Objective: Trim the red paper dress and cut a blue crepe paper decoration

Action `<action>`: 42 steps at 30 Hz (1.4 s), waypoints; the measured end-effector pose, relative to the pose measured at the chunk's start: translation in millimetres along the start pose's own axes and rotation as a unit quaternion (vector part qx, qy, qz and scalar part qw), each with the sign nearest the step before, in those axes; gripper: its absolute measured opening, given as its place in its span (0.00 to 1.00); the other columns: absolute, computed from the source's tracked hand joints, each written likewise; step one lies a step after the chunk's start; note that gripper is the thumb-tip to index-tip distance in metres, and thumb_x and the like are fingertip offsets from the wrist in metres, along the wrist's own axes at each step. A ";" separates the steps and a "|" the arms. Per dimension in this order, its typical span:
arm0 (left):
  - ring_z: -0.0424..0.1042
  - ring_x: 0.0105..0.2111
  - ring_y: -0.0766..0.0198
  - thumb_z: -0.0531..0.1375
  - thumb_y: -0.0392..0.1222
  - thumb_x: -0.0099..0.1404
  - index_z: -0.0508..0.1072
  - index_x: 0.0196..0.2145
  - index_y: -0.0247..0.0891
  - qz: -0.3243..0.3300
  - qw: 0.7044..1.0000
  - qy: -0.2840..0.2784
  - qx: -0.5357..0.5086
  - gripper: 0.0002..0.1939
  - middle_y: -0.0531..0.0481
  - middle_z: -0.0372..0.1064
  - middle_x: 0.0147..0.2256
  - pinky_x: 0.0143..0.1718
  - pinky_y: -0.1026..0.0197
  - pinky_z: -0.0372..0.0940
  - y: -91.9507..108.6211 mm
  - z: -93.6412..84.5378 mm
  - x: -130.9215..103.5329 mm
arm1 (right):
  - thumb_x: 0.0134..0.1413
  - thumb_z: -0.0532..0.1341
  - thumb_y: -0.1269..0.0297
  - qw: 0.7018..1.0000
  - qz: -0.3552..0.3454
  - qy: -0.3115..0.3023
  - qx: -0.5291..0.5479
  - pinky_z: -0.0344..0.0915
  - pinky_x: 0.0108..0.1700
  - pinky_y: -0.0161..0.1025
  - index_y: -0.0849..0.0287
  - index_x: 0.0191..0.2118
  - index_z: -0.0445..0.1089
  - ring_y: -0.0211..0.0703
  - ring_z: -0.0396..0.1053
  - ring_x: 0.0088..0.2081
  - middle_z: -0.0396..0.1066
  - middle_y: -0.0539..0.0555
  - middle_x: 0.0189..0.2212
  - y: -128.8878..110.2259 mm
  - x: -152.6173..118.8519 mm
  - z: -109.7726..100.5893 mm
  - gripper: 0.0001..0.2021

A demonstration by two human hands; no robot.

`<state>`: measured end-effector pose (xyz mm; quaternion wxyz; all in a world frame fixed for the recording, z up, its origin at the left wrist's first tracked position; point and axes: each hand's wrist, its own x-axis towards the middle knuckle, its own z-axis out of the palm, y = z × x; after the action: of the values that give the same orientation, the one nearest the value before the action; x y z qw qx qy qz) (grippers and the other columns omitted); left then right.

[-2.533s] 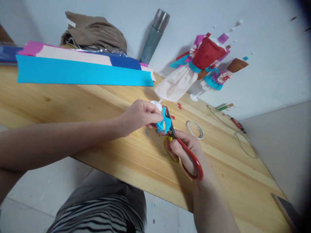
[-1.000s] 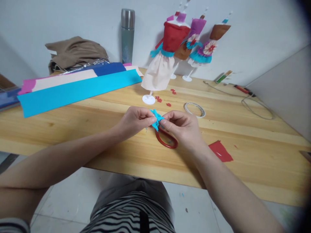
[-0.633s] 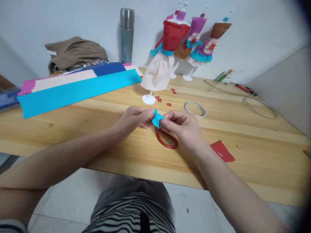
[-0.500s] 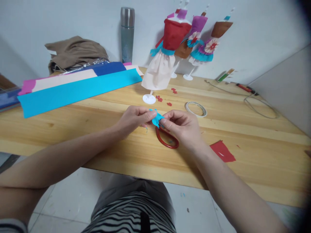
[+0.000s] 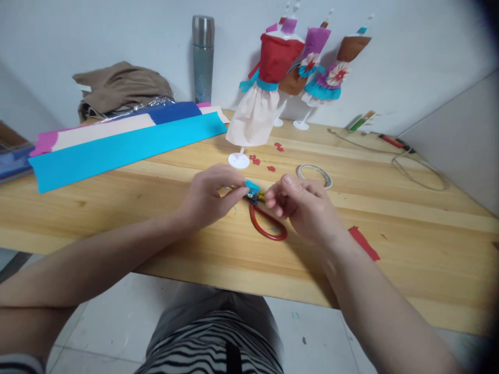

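A small piece of blue crepe paper (image 5: pixel 252 187) is pinched between the thumb and fingers of my left hand (image 5: pixel 212 195). My right hand (image 5: pixel 306 205) is just to the right of it, apart from the paper, its fingers loosely curled and parted with nothing visible in them. Beneath the hands lie scissors with a red handle (image 5: pixel 268 236); their pivot and a bit of yellow show, and the blades are mostly hidden by my left hand and the paper. Several small red paper cutouts (image 5: pixel 271 168) lie beyond the hands.
Behind stands a dress form in a red top and pale skirt (image 5: pixel 253 119), with other dressed forms (image 5: pixel 323 91) near the wall. A tape roll (image 5: pixel 314 174) and a red scrap (image 5: pixel 364 243) lie right. Left are blue crepe paper (image 5: pixel 128 145), a flask (image 5: pixel 203 62) and brown cloth (image 5: pixel 125 85).
My right hand has let go of the blue paper and drawn slightly right. My left hand keeps the paper and has turned it, uncovering the scissors' pivot.
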<state>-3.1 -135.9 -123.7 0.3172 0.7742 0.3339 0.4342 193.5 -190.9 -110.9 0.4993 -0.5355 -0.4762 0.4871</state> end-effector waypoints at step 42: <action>0.71 0.19 0.72 0.64 0.39 0.69 0.75 0.24 0.34 -0.348 0.895 -0.111 -0.257 0.15 0.50 0.75 0.21 0.24 0.69 0.66 9.5 3.7 4.9 | 0.45 0.77 0.41 0.999 -0.034 0.010 -0.013 0.52 0.23 0.37 0.54 0.22 0.72 0.35 0.56 0.20 0.64 0.47 0.16 23.8 7.3 8.1 0.24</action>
<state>4.5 -138.3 -115.6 0.6710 0.5433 0.4210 0.2781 186.5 -184.1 -135.2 0.5132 -0.5307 -0.4952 0.4580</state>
